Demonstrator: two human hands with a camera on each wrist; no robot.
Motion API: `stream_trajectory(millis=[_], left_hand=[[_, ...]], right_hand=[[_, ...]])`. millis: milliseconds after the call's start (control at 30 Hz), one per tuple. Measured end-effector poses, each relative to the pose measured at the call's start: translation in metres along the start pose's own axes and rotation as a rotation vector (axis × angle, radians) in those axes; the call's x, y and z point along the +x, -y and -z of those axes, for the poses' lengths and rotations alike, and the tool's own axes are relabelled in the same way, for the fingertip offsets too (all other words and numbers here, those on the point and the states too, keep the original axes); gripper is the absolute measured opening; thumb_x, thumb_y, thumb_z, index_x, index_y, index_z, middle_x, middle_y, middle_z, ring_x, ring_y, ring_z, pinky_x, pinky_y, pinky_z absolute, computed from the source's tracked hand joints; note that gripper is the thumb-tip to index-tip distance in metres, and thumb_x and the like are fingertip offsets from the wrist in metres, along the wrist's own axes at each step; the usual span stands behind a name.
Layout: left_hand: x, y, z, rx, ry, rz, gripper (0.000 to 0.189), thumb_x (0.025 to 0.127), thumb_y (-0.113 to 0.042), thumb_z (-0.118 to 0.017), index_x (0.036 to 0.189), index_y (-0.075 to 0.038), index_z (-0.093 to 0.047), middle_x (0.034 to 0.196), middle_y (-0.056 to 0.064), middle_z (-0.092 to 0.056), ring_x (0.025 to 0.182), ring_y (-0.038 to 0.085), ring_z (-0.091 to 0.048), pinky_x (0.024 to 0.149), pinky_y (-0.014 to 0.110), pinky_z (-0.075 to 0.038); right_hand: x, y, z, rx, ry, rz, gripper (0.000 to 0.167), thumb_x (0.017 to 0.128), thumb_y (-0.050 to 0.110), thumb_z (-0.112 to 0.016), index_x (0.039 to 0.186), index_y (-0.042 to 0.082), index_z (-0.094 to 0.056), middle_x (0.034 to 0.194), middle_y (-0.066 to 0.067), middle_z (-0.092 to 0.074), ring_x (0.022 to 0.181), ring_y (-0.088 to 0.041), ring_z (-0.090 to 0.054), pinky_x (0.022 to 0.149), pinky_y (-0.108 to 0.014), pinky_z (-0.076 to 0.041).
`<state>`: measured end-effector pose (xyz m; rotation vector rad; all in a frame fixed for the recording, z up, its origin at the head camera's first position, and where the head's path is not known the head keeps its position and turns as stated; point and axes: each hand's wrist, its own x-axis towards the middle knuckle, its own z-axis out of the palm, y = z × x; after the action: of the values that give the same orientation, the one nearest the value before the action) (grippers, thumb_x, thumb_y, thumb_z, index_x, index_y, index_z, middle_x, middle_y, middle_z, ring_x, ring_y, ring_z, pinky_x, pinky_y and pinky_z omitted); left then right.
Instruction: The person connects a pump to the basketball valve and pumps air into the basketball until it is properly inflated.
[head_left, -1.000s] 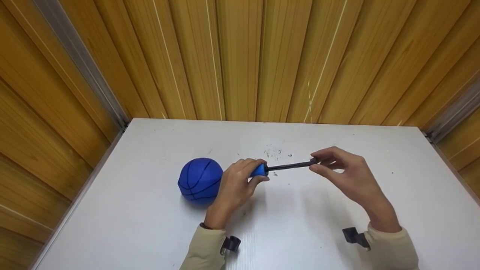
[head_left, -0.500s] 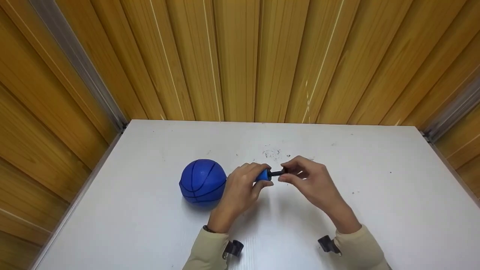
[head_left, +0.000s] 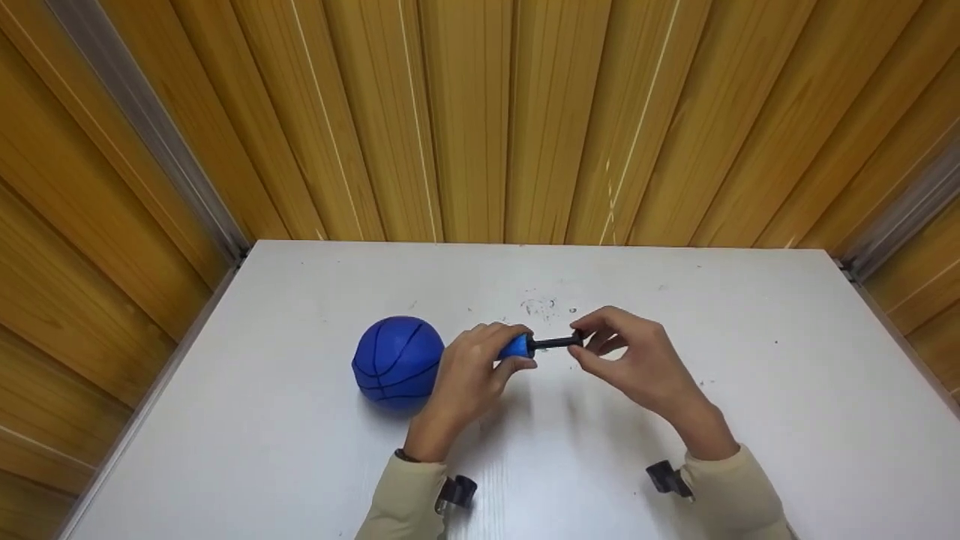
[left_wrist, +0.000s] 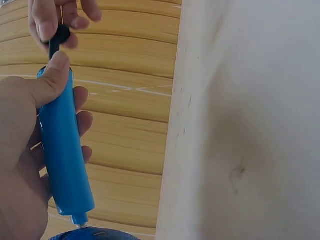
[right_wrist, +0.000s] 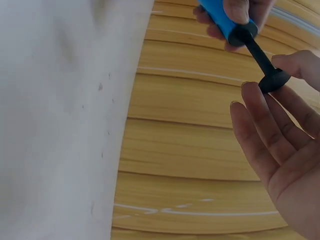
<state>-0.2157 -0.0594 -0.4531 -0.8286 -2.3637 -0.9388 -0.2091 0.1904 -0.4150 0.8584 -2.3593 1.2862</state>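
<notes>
My left hand (head_left: 472,371) grips the blue barrel of a small hand pump (left_wrist: 65,150), which lies roughly level across the head view. The pump's lower tip meets the top of a blue ball (left_wrist: 95,234) in the left wrist view. In the head view that ball, a basketball with black seams, sits on the table just left of the hand, which hides part of its right side. A short length of black rod shows beyond the barrel. My right hand (head_left: 626,356) pinches the black knob (right_wrist: 274,80) at its end between thumb and fingers.
The white table (head_left: 247,465) has dark scuff marks behind the pump. Wood-look panels (head_left: 480,120) rise along its back edge and both sides. Each sleeve carries a black wrist mount (head_left: 457,491).
The right hand pushed the rod far into the barrel, moving left, then drew it slightly out again. The left hand and ball stay nearly in place.
</notes>
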Motion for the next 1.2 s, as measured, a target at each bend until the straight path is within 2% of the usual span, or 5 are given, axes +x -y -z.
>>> stream_trajectory(millis=[200,367,767,967,1200], left_hand=[[0.001,0.003,0.006,-0.018,-0.038,0.032,0.035,0.092,-0.023,-0.085,0.122,-0.008,-0.076,0.109,0.002,-0.077,0.098,0.021,-0.07,0.084,0.037,-0.057],[0.001,0.002,0.005,-0.017,-0.033,0.025,0.036,0.091,-0.023,-0.085,0.122,-0.007,-0.075,0.109,0.002,-0.077,0.098,0.021,-0.07,0.084,0.037,-0.058],[-0.002,-0.009,-0.004,-0.005,0.005,0.031,0.036,0.094,-0.026,-0.082,0.122,-0.005,-0.075,0.109,0.004,-0.077,0.096,0.022,-0.069,0.084,0.036,-0.057],[-0.003,-0.008,-0.005,0.005,0.003,0.0,0.034,0.093,-0.025,-0.083,0.12,-0.006,-0.076,0.108,0.004,-0.077,0.097,0.022,-0.07,0.085,0.037,-0.058],[-0.003,-0.002,0.001,0.001,0.021,-0.013,0.036,0.09,-0.029,-0.084,0.118,-0.008,-0.077,0.106,0.003,-0.078,0.094,0.022,-0.069,0.083,0.036,-0.057]], right_hand=[[-0.003,0.006,0.036,-0.02,-0.059,-0.066,0.031,0.085,-0.007,-0.086,0.111,0.006,-0.077,0.1,0.004,-0.076,0.081,-0.013,-0.072,0.077,-0.02,-0.059],[-0.007,0.009,0.045,-0.019,-0.053,-0.149,0.03,0.085,-0.002,-0.088,0.112,0.008,-0.078,0.101,0.004,-0.076,0.083,-0.012,-0.072,0.078,-0.018,-0.057],[0.0,0.003,-0.004,0.06,-0.018,-0.098,0.025,0.087,0.0,-0.086,0.109,0.005,-0.076,0.098,0.0,-0.077,0.07,-0.016,-0.074,0.067,-0.023,-0.058],[-0.001,0.002,-0.032,0.081,-0.011,-0.075,0.023,0.089,0.005,-0.085,0.11,0.004,-0.074,0.098,0.0,-0.076,0.068,-0.014,-0.073,0.061,-0.023,-0.055],[-0.003,-0.001,-0.031,0.053,-0.014,0.009,0.029,0.086,-0.005,-0.086,0.111,0.005,-0.073,0.101,0.001,-0.075,0.067,-0.01,-0.069,0.066,-0.024,-0.059]])
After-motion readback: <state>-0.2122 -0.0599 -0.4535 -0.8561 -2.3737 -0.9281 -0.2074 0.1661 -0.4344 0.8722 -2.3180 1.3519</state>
